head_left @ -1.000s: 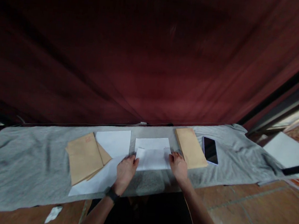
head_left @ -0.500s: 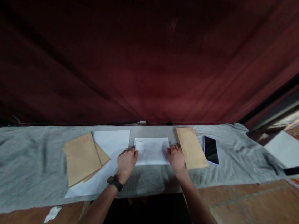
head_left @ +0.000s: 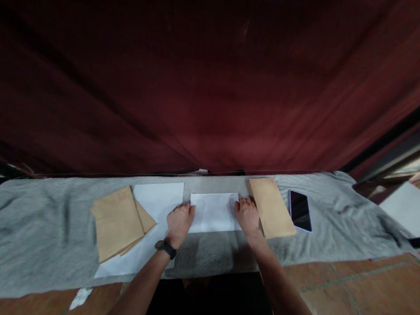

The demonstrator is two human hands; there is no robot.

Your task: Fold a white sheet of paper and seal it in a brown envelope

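Note:
A folded sheet of white paper [head_left: 213,212] lies on the grey cloth in front of me, its layers lined up along the far edge. My left hand [head_left: 180,221] grips its left end, fingers curled at the far corner; a dark watch is on that wrist. At the right end, my right hand [head_left: 248,215] has its bent fingers on the paper's edge. Just right of that hand sits a stack of brown envelopes [head_left: 274,208]. More brown envelopes [head_left: 119,223] lie fanned out at the left, on top of flat white paper [head_left: 163,197].
A phone [head_left: 300,211] with a pale purple case rests beyond the right envelopes. Grey cloth [head_left: 35,228] covers the long narrow surface. A dark red curtain-like sheet [head_left: 216,102] rises behind it. On the tiled floor lies a crumpled white scrap [head_left: 80,298].
The paper's upper layer has moved away from me, closing the small gap at the far edge. Both hands stay at its ends. The view has shifted slightly.

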